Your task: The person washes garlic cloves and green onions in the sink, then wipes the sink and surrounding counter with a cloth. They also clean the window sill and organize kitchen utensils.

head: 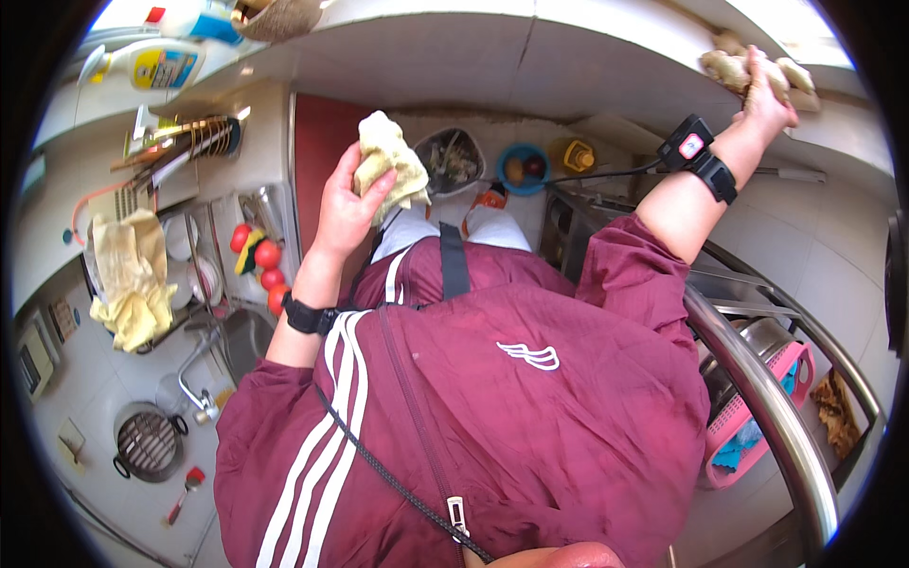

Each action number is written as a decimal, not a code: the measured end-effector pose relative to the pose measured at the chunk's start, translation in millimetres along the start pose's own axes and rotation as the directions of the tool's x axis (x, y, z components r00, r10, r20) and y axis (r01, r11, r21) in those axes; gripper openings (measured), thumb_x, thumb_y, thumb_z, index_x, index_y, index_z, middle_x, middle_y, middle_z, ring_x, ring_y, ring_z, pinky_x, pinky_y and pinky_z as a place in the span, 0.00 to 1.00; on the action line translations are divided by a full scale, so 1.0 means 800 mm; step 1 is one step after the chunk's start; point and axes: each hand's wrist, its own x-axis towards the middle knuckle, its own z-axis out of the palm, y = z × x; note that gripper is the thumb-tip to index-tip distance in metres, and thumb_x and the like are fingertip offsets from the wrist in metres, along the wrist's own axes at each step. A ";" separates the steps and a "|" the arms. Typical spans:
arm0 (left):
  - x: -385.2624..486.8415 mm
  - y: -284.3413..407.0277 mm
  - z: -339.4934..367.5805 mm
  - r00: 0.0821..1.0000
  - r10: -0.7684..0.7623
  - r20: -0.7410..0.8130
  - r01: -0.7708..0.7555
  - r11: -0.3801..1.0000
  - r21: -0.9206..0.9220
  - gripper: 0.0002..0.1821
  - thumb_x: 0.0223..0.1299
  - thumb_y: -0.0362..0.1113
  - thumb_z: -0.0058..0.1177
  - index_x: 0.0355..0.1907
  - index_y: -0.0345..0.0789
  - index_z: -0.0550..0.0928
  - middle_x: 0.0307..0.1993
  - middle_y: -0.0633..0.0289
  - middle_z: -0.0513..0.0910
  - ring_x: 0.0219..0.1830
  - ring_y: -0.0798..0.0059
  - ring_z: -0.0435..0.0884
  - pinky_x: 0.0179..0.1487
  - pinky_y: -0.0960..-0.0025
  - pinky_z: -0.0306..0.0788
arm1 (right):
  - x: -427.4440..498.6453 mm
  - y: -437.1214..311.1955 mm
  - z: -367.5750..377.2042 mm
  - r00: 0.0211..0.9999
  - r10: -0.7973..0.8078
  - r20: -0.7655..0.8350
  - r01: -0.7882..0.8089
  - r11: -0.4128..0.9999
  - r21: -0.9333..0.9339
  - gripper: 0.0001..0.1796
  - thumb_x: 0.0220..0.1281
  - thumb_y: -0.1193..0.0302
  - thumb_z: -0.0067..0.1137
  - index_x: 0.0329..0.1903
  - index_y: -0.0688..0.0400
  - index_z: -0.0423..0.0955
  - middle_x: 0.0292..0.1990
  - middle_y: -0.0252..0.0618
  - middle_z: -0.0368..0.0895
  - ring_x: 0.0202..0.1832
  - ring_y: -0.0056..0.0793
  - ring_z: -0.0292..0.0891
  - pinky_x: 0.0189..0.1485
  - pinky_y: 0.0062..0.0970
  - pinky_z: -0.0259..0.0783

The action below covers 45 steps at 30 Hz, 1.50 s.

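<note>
My left hand (344,202) is raised over the floor, its thumb and fingers closed around a crumpled pale yellow cloth (390,170). Far to the right, my right arm stretches out to a white ledge (639,42). There my right hand (767,106) grips knobbly ginger root (728,71), with more of the ginger showing on both sides of the fingers. Part of the root is hidden behind the hand. A wrist strap with a small black device (685,142) sits on my right forearm.
Bottles, including a spray bottle (153,65), rest at the upper left. By my feet are a bin (451,160), a blue bowl (524,169) and an oil bottle (577,156). A steel rail rack (753,383) holds a pink basket (753,419). Tomatoes (268,254) lie near the sink (245,341).
</note>
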 end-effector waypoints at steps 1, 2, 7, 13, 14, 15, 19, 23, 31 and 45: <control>-0.005 -0.003 -0.001 1.000 0.002 -0.007 -0.003 0.997 -0.079 0.25 0.71 0.31 0.61 0.68 0.31 0.73 0.57 0.64 0.82 0.60 0.78 0.80 0.64 0.70 0.73 | -0.007 -0.001 0.004 1.000 -0.010 -0.022 0.012 0.997 0.081 0.59 0.32 0.69 0.91 0.60 0.69 0.51 0.61 0.60 0.68 0.58 0.42 0.78 0.63 0.34 0.82; -0.009 -0.006 -0.002 1.000 -0.011 -0.013 0.010 0.994 -0.106 0.26 0.71 0.31 0.61 0.69 0.31 0.72 0.57 0.63 0.82 0.60 0.77 0.80 0.65 0.70 0.73 | -0.016 -0.003 0.010 0.998 -0.011 -0.062 0.015 0.998 0.058 0.55 0.35 0.72 0.89 0.60 0.69 0.52 0.59 0.58 0.70 0.56 0.41 0.79 0.60 0.37 0.84; -0.023 -0.018 -0.012 0.998 -0.057 -0.030 0.054 0.994 -0.094 0.26 0.71 0.31 0.61 0.68 0.31 0.72 0.58 0.63 0.82 0.60 0.77 0.80 0.65 0.70 0.73 | -0.068 -0.026 0.007 0.999 -0.011 -0.044 0.030 0.884 0.467 0.28 0.50 0.84 0.77 0.50 0.70 0.69 0.49 0.49 0.79 0.50 0.39 0.82 0.43 0.43 0.89; -0.010 -0.050 -0.033 0.983 -0.177 0.051 0.180 0.982 -0.064 0.26 0.70 0.30 0.61 0.68 0.30 0.72 0.58 0.63 0.81 0.61 0.77 0.79 0.66 0.70 0.73 | -0.197 -0.035 -0.045 0.977 -0.112 0.183 -0.002 0.848 0.530 0.25 0.59 0.79 0.72 0.55 0.70 0.70 0.48 0.46 0.81 0.46 0.36 0.84 0.52 0.38 0.86; -0.003 -0.060 -0.035 0.976 -0.197 0.095 0.201 0.979 -0.033 0.26 0.70 0.30 0.62 0.68 0.31 0.72 0.58 0.63 0.81 0.61 0.77 0.79 0.66 0.70 0.73 | -0.233 -0.021 -0.048 0.974 -0.101 0.202 -0.009 0.878 0.479 0.33 0.61 0.77 0.72 0.64 0.67 0.62 0.54 0.47 0.78 0.50 0.36 0.82 0.56 0.40 0.83; 0.002 -0.071 -0.035 0.967 -0.222 0.125 0.223 0.975 0.005 0.26 0.69 0.30 0.62 0.67 0.31 0.73 0.57 0.63 0.81 0.61 0.78 0.78 0.65 0.70 0.73 | -0.275 -0.006 -0.054 0.985 0.022 0.172 -0.094 0.903 0.420 0.36 0.63 0.75 0.72 0.67 0.64 0.59 0.57 0.46 0.74 0.57 0.35 0.78 0.61 0.41 0.80; 0.015 -0.126 -0.029 0.926 -0.309 0.217 0.283 0.949 0.141 0.25 0.68 0.31 0.64 0.65 0.31 0.75 0.55 0.64 0.82 0.59 0.78 0.79 0.64 0.70 0.73 | -0.421 0.088 -0.077 0.916 0.283 0.283 -0.344 0.919 0.195 0.39 0.61 0.74 0.75 0.68 0.60 0.59 0.62 0.40 0.68 0.64 0.31 0.69 0.70 0.35 0.67; 0.023 -0.194 -0.023 0.877 -0.388 0.282 0.351 0.920 0.175 0.24 0.69 0.32 0.63 0.65 0.31 0.75 0.55 0.64 0.82 0.58 0.78 0.79 0.64 0.71 0.73 | -0.518 0.237 -0.099 0.566 0.798 0.204 -0.817 0.512 0.265 0.42 0.59 0.73 0.76 0.69 0.61 0.56 0.62 0.44 0.70 0.61 0.33 0.73 0.61 0.32 0.75; 0.000 -0.316 -0.010 0.739 -0.624 0.254 0.549 0.776 0.310 0.24 0.71 0.30 0.61 0.67 0.32 0.74 0.56 0.65 0.82 0.59 0.80 0.78 0.64 0.72 0.72 | -0.601 0.601 -0.119 0.486 0.763 -0.428 -0.869 0.476 -0.137 0.47 0.50 0.70 0.82 0.64 0.65 0.56 0.58 0.51 0.73 0.55 0.38 0.76 0.56 0.35 0.78; -0.003 -0.474 -0.019 0.605 -0.777 0.172 0.721 0.627 0.297 0.25 0.73 0.27 0.58 0.70 0.33 0.71 0.57 0.64 0.82 0.59 0.78 0.79 0.65 0.70 0.73 | -0.593 0.881 -0.076 0.207 0.967 -0.148 -0.806 0.254 0.535 0.35 0.57 0.64 0.76 0.63 0.57 0.68 0.57 0.43 0.78 0.55 0.42 0.80 0.50 0.45 0.82</control>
